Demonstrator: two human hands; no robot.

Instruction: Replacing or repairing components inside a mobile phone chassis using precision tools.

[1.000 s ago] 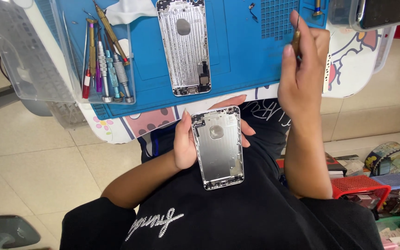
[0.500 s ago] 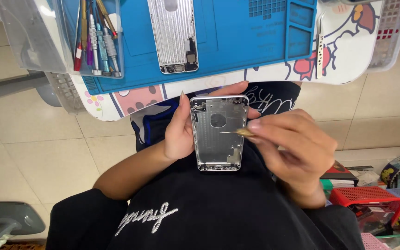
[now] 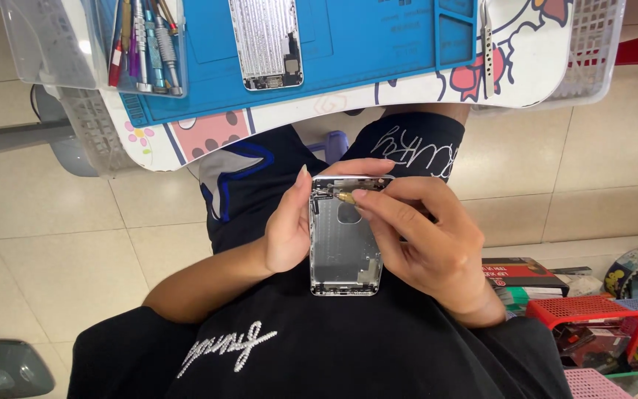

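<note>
Left hand (image 3: pixel 289 236) is gripping the phone housing (image 3: pixel 345 247), long axis lengthwise; right hand (image 3: pixel 422 236) fingers (image 3: pixel 378 203) are pinching a brass-tipped tool (image 3: pixel 345 197) at its top edge

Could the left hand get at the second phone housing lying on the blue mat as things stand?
Probably not at once: the left hand is wrapped around the silver phone housing held over the lap. The second housing lies uncovered on the blue mat, so the path looks free.

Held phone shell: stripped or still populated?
Mostly stripped: the shell shows a bare metal interior, small parts only at its ends. Left hand holds it.
</note>
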